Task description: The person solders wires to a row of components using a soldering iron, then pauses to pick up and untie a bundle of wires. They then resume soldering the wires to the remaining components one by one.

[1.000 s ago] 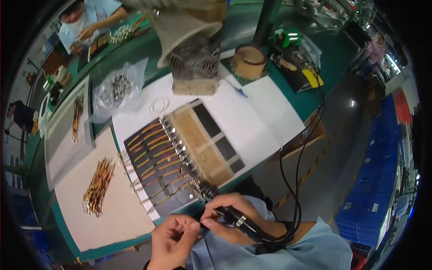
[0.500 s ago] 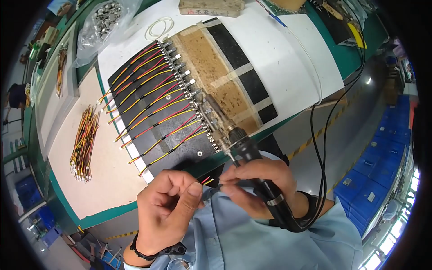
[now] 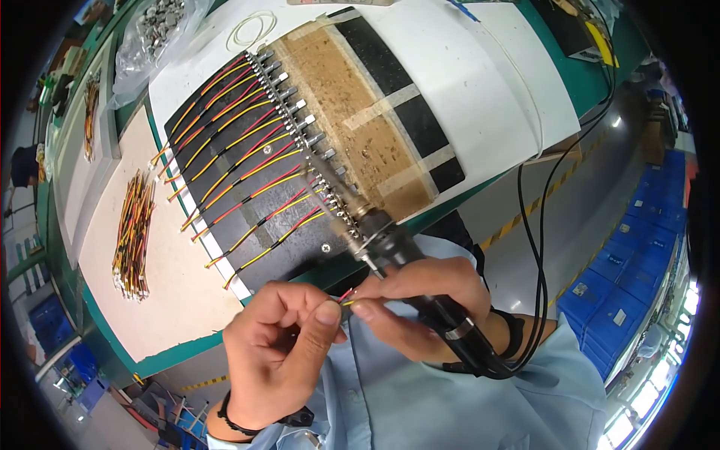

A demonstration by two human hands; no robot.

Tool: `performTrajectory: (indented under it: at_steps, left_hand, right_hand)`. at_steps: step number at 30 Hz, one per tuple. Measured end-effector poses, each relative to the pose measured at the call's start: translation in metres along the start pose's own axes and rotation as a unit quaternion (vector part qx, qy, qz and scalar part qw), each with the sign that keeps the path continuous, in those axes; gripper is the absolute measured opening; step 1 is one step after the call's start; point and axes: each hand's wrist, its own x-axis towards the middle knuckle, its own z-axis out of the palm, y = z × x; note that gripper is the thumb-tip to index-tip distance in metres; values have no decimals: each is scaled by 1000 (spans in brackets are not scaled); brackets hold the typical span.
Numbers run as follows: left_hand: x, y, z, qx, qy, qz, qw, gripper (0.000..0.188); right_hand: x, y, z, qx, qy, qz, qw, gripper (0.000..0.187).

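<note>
My left hand (image 3: 277,349) is closed, pinching a thin wire lead (image 3: 346,295) between thumb and index finger. Its red and yellow ends stick out past the fingertips. A black soldering iron (image 3: 390,244) with a metal feed tube alongside rests in my right hand (image 3: 427,304), its tip slanting up over a row of small metal connectors (image 3: 306,126). The right thumb and index finger meet at the wire ends. On a black board (image 3: 296,264), several red-and-yellow wires (image 3: 247,199) run side by side from the connectors to its left edge.
A bundle of similar wires (image 3: 135,240) lies on a pale sheet at the left. Beyond it stands a clear bag of metal parts (image 3: 161,26). A taped brown strip (image 3: 337,97) borders the connectors. The iron's black cables (image 3: 536,270) trail off at the right.
My right thumb and index finger have closed in on the wire ends, which earlier stood apart from them. The board and table appear shifted slightly up and left in view.
</note>
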Motion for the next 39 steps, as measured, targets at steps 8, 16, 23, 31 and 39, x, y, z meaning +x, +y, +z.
performTrajectory:
  at_steps: [8, 16, 23, 31, 39]
  left_hand:
    - [50, 29, -12, 129, -32, -98, 986, 12]
    - [67, 33, -9, 119, -45, -135, 983, 13]
    - [73, 37, -10, 122, -53, -168, 977, 10]
    - [73, 35, -12, 121, -59, -158, 978, 9]
    - [74, 35, -14, 123, -63, -165, 976, 9]
  right_hand:
    - [9, 2, -40, -251, 8, -161, 954, 44]
    - [4, -3, -57, -242, -11, -155, 958, 47]
    - [3, 0, -53, -213, -4, -162, 963, 47]
    - [6, 2, -57, -203, -46, -153, 966, 46]
    - [5, -1, -59, -226, -63, -149, 961, 51]
